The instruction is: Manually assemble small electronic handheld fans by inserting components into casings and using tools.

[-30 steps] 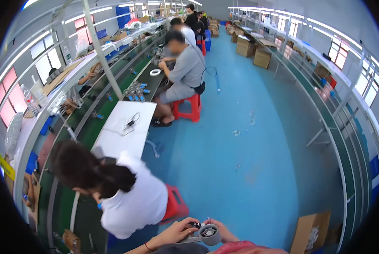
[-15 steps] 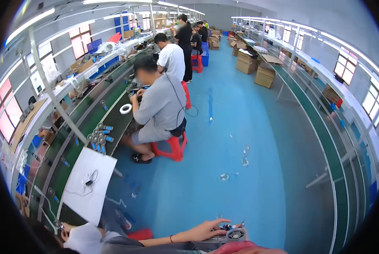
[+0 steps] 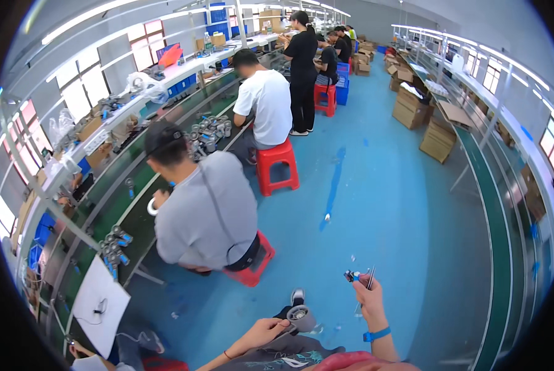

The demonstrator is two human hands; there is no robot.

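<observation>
My left hand is low in the view and grips a small round grey part with a dark centre. My right hand, with a blue band on its wrist, is raised a little to the right of it. Its fingers pinch a thin metal tool like tweezers and a tiny blue piece. The two hands are apart, over my lap and the blue floor.
A green assembly line runs along the left. A person in grey and a person in white sit at it on red stools. Further people work beyond. Cardboard boxes stand right, by another line.
The view has swung along the line, so other seated workers are now in front. My right hand has come off the round part and lifted to the right with the thin tool.
</observation>
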